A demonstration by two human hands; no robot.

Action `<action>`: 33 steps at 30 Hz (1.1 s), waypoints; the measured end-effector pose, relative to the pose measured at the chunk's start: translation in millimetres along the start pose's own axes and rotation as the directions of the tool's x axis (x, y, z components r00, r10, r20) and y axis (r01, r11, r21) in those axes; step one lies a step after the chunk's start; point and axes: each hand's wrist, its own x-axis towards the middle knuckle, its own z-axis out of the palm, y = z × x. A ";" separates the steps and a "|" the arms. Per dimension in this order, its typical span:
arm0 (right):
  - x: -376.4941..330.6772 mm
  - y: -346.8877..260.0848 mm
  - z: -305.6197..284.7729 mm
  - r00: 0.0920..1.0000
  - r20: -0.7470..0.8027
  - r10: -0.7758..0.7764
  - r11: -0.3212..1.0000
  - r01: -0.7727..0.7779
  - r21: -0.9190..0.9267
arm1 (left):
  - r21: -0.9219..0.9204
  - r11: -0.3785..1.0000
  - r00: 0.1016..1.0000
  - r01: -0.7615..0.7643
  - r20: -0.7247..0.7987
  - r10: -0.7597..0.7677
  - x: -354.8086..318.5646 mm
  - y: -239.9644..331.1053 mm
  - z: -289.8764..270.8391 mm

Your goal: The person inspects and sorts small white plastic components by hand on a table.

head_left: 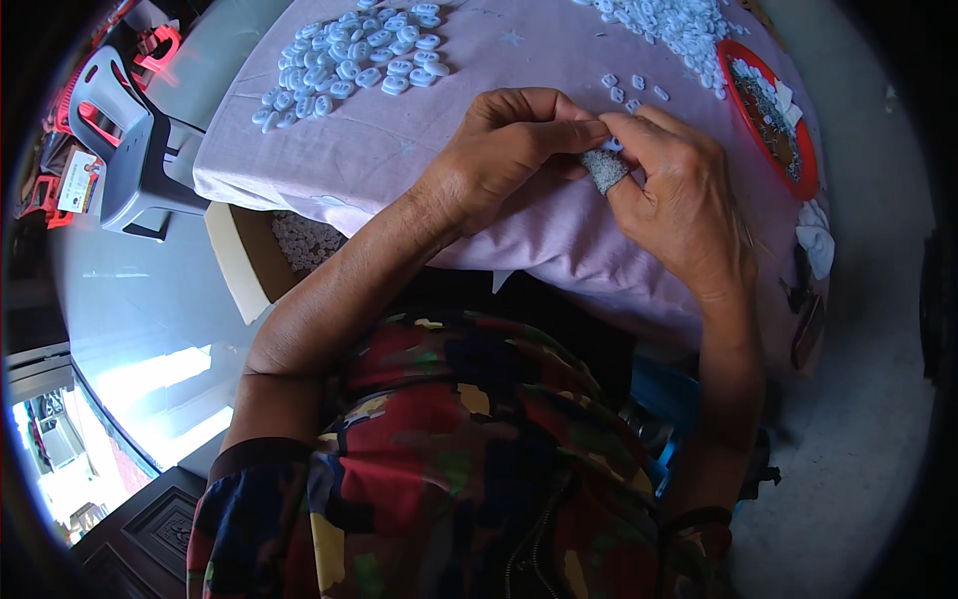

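Observation:
Over the table's near edge, my left hand (pixel 509 150) and my right hand (pixel 684 185) meet, fingertips together. Between them they pinch a small white plastic piece (pixel 614 146), mostly covered by the fingers. A grey, rough-textured wrap (pixel 604 170) goes round my right thumb. Just beyond the hands lie several loose small white pieces (pixel 617 95). Farther to the left is a spread heap of larger white oval plastic pieces (pixel 349 60). A dense heap of small white pieces (pixel 669 30) lies at the far right.
A red tray (pixel 733 65) of small grey bits stands at the right edge of the pink tablecloth (pixel 399 160). Near it are a white cloth (pixel 816 240) and a dark flat object (pixel 806 334). A cardboard box (pixel 235 260) of white pieces is below left, beside a grey chair (pixel 130 150).

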 end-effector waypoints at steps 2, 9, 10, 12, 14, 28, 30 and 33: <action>-0.4 0.7 1.6 0.999 -0.011 -0.032 0.999 0.031 -0.027 | 0.011 1.000 1.000 0.001 0.004 -0.001 0.1 -0.1 -1.4; 0.1 1.6 7.1 0.998 -0.018 -0.055 0.998 0.055 -0.041 | 0.033 0.999 0.999 -0.037 0.011 0.037 2.2 -3.9 -5.3; 0.8 0.8 9.1 0.998 -0.031 -0.056 0.997 0.055 -0.045 | 0.033 0.999 0.999 -0.036 0.012 0.036 2.4 -5.9 -6.6; 0.8 0.9 10.9 0.997 -0.043 -0.056 0.997 0.054 -0.050 | 0.014 0.993 0.993 -0.116 0.026 0.116 2.7 -8.6 -8.6; 0.2 2.4 11.4 0.996 -0.067 -0.054 0.999 0.054 -0.005 | -0.009 0.997 0.997 -0.074 0.018 0.074 2.1 -5.1 -7.7; -7.7 -5.0 8.9 0.987 -0.157 0.035 0.979 -0.002 0.206 | 0.016 0.999 0.999 -0.041 -0.031 0.042 -0.9 -0.4 -1.7; -8.2 -6.5 8.3 0.986 -0.136 0.095 0.963 -0.057 0.262 | 0.033 0.999 0.997 -0.042 -0.062 0.044 -3.1 1.2 -3.8; -2.7 -8.2 11.8 0.989 -0.135 0.052 0.950 -0.007 0.313 | 0.114 0.993 0.999 -0.044 0.026 0.041 -10.6 10.2 -13.5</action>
